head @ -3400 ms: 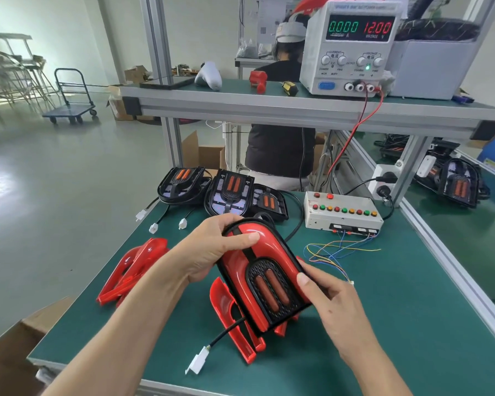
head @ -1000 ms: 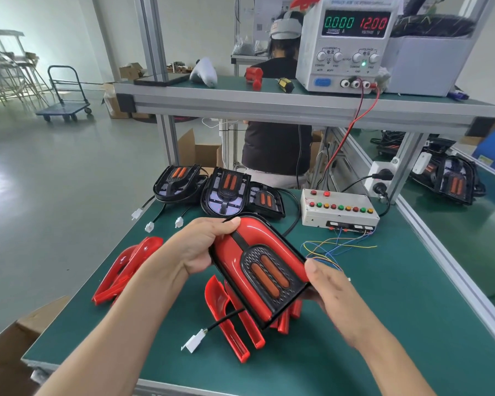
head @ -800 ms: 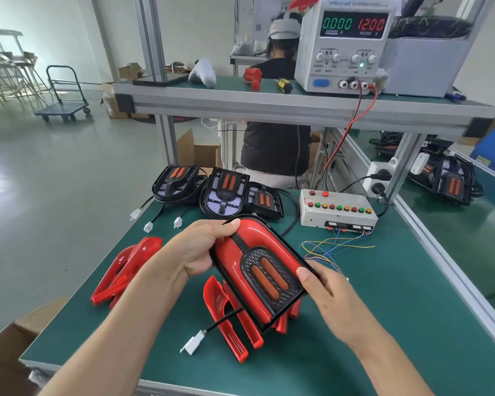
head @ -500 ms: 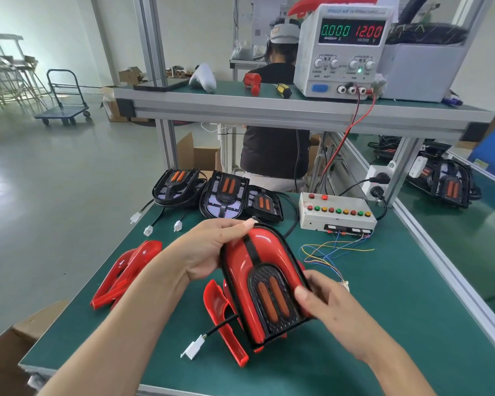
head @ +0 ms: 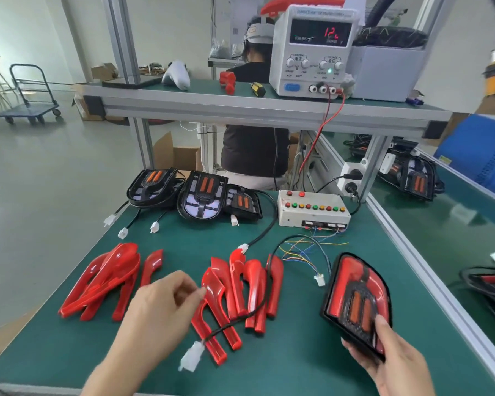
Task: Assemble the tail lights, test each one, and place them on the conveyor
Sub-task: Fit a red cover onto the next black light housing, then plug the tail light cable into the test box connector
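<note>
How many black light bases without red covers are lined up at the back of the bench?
3, side by side at the back edge: the left base, the middle base, and the smaller right base partly tucked behind the middle one. More may be hidden beneath them.

Readable text: only on the bench power supply [head: 312,50].
You get a red "12" on its right-hand display, with the digits after it smeared; the left-hand display is too dim to read. Small labels over the knobs look like "CURRENT" and "VOLTAGE", with "COARSE" and "FINE" below, all blurry. The header strip on top of the unit is printed but illegible. The button box [head: 312,210] on your table shows coloured buttons with no text you can make out.
</note>
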`<state>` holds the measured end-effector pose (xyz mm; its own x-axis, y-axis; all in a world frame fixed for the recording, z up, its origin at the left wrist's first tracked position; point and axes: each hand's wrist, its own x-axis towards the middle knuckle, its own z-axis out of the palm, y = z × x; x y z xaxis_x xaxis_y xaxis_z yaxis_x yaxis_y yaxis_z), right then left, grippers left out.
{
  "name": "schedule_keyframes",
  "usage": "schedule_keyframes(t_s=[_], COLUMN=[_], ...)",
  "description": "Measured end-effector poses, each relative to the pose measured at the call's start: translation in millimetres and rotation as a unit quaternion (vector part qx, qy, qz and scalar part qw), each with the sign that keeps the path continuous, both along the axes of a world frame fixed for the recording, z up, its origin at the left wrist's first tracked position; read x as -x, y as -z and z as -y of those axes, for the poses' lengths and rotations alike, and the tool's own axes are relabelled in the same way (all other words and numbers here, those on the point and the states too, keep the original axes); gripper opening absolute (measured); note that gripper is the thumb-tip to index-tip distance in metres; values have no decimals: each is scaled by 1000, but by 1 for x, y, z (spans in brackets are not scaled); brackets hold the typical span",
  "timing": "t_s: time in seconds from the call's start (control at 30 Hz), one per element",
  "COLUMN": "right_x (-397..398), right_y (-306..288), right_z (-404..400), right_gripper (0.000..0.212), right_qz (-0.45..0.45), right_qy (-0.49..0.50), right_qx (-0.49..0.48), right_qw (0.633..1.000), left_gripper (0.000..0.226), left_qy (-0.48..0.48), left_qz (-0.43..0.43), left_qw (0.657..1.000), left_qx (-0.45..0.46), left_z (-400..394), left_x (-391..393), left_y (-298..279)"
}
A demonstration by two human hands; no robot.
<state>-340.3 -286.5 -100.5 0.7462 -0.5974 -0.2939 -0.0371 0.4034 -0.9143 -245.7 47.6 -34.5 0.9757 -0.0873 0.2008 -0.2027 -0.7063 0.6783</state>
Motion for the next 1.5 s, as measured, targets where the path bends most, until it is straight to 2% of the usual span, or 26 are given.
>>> schedule_keyframes(t_s=[0.07,0.13,0.2,0.27,0.33,0.37,0.43,0.5,0.57,0.6,0.7,0.77,0.9,1.03,1.13,1.17,1.23,1.3,1.37,1.5], right_x=[4,5,5,4,2,1,-1,-5,-9,-10,-10,-9,-2,2,-3,-6,-19,-40,-67,-116], right_y=[1,0,0,-2,-2,-2,-1,-2,-4,-5,-8,-12,-20,-19,-22,-27,-40,-50,-58,-65], right_z=[3,6,9,10,10,10,9,10,12,14,18,20,25,34,38,36,32,27,22,14], right_gripper=[33,36,37,37,38,39,44,48,50,50,49,50,50,58,62,57,32,13,14,21], right_qz=[-15,-33,-53,-69,-83,-89,-101,-113,-124,-132,-163,-186,-247,-285,-272,-250,-188,-145,-147,-218], right_qy=[17,31,43,52,52,50,46,41,27,15,-13,-26,-56,-58,-28,-9,11,-28,-102,-253], right_qx=[-10,-3,12,25,42,50,65,85,119,144,212,243,325,439,505,532,589,638,684,737], right_qw=[1000,999,998,996,994,993,992,989,985,981,964,952,911,850,819,809,786,755,707,587], left_gripper=[22,33,38,40,56,54,33,34,33,29,10,11,22,20,22,25,32,32,30,31], left_qy=[4,8,21,94,168,197,263,350,381,387,405,399,384,321,244,216,172,139,109,64], left_qz=[-25,-36,-30,2,64,113,165,186,220,220,260,293,308,231,131,103,55,18,-40,-139], left_qw=[996,991,993,992,976,963,940,904,876,874,845,836,849,918,953,956,956,953,948,934], left_qx=[-84,-131,-110,-84,-120,-144,-137,-159,-198,-196,-231,-238,-191,7,123,167,231,267,295,322], left_z=[-10,-15,-17,-15,4,17,47,78,109,120,155,167,172,166,167,169,173,178,183,191], left_x=[17,31,43,54,66,74,81,77,70,64,64,63,62,56,48,45,37,27,14,-8], left_y=[14,25,31,34,34,35,38,44,49,50,61,71,82,75,63,58,48,40,33,25])
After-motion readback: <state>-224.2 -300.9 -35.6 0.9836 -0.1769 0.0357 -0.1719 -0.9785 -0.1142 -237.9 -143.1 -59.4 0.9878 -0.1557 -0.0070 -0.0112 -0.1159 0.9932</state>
